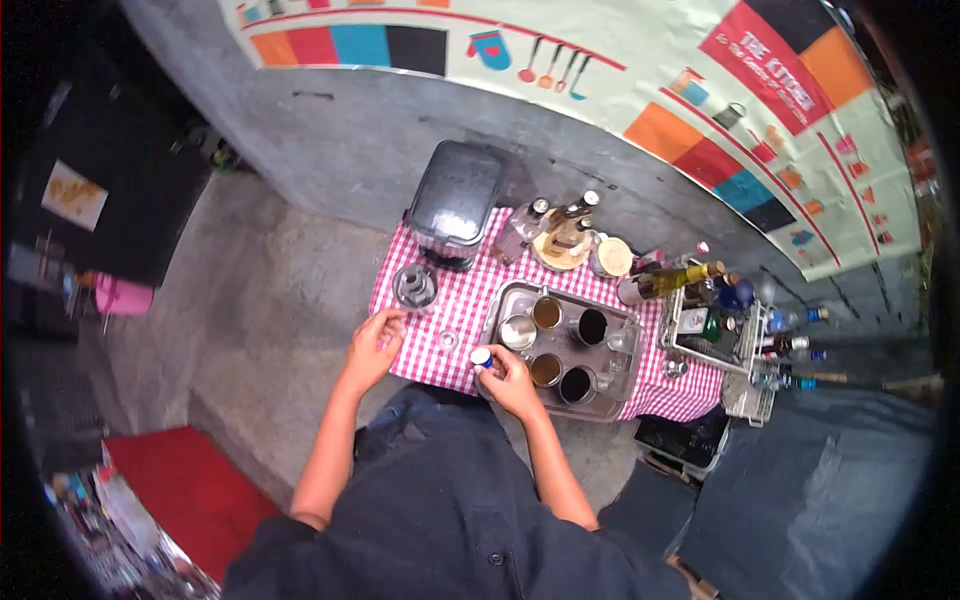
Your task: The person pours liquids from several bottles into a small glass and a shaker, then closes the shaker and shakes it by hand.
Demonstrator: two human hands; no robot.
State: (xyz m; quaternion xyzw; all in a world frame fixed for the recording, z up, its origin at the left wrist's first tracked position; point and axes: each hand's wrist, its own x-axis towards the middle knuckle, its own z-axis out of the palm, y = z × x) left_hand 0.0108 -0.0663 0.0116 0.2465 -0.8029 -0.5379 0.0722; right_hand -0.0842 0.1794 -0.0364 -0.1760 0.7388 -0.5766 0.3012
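Note:
My right hand (514,384) pinches a small round container with a white top and blue side (482,358) at the near left corner of a metal tray (489,335). Fingers apart, my left hand (374,352) is at the table's left edge, its fingertips just below a clear glass vessel (415,288). Between my hands, a small clear glass dish (448,341) rests on the checkered cloth (425,355). On the tray are several cups, among them one with brown liquid (547,313), one with dark contents (592,326) and one with white contents (518,332).
A dark-lidded bin (458,190) stands at the back left of the table. Bottles (520,232), a light round container (611,257) and a yellowish bottle (680,282) line the back. At right, a wire rack (710,345) holds more bottles. A grey wall rises behind.

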